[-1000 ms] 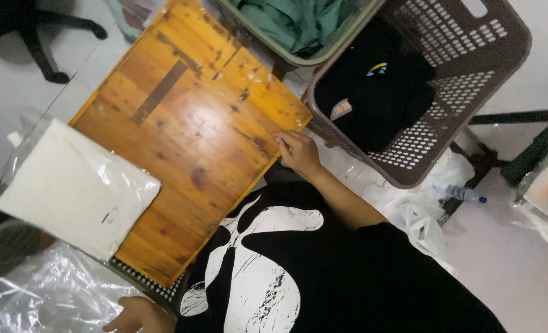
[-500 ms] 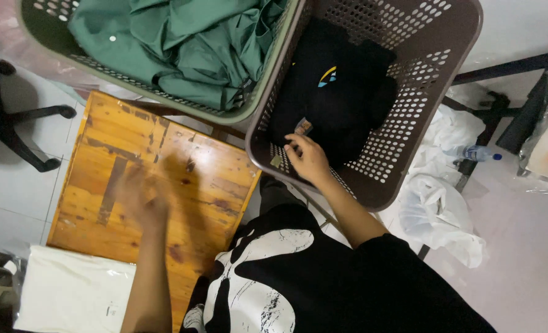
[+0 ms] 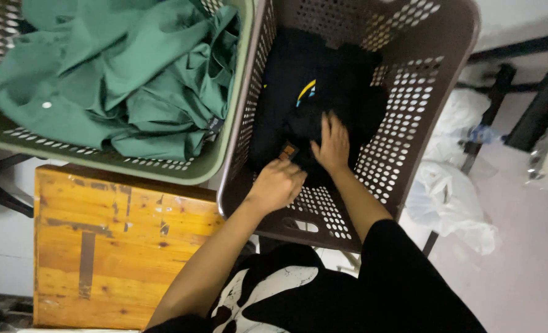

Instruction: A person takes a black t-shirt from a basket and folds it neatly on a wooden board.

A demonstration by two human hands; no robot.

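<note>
Left hand: I see my left hand (image 3: 278,184) inside the brown perforated basket (image 3: 437,80), fingers curled shut, seemingly pinching the near edge of the black garment (image 3: 323,92); how much cloth it has I cannot tell.
Right hand: my right hand (image 3: 331,145) lies just beside the left, fingers spread flat and pressed on the same black cloth, not closed around anything.
Black garment: it is piled in the basket, under and beyond both hands, with a small yellow-and-blue mark beyond the fingertips and a small orange tag (image 3: 288,150) between the two hands.
Brown basket: its walls surround both hands; its near rim with a handle slot sits under my forearms.
Green basket: the green basket (image 3: 224,157) stands touching the brown one, to the left of my left hand, and holds crumpled green clothes (image 3: 120,80).
Wooden table: the wooden table (image 3: 101,246) is down-left of my left forearm.
Plastic bags: white plastic bags (image 3: 453,197) lie on the floor, right of my right arm.
</note>
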